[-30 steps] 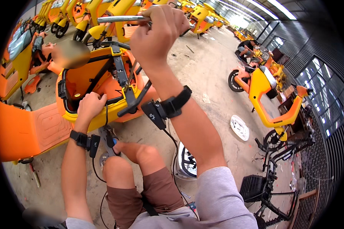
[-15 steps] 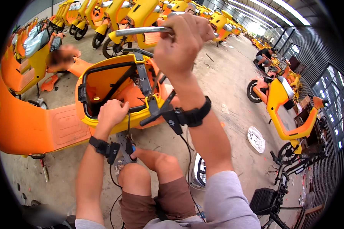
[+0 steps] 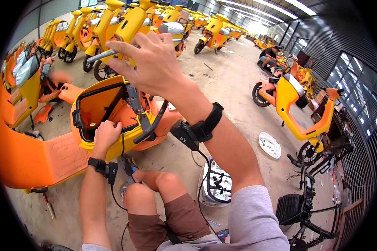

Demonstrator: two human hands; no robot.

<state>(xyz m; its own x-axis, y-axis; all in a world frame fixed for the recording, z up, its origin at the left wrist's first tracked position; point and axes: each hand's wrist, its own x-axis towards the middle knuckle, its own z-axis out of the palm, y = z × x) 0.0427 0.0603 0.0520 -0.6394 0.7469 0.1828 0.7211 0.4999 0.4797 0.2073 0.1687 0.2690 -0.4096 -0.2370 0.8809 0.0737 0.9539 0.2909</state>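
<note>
My right hand (image 3: 151,62) is raised over the opened body of a yellow and orange scooter (image 3: 130,140). A silver metal bar (image 3: 101,56), seemingly the handle of a tool, lies between its thumb and forefinger; the other fingers are loosely bent. Any lower part of the bar is hidden behind my hand. At the near edge of the scooter's storage opening, my left hand (image 3: 107,137) has its fingers curled over the black-lined rim (image 3: 83,141). Beside that thumb a dark cable hangs down. A dark metal bracket (image 3: 143,119) with a hinge crosses the opening's right side.
A white bin of parts (image 3: 213,184) stands by my right knee, and a white plastic cover (image 3: 269,145) lies on the floor. Another scooter (image 3: 297,108) and a bare black frame (image 3: 305,201) are at right. Rows of scooters fill the back; another person (image 3: 269,58) crouches far off.
My right hand has swung left, its fist loosening and the silver bar turning with it. My left hand keeps to the rim. The whole view has shifted a little.
</note>
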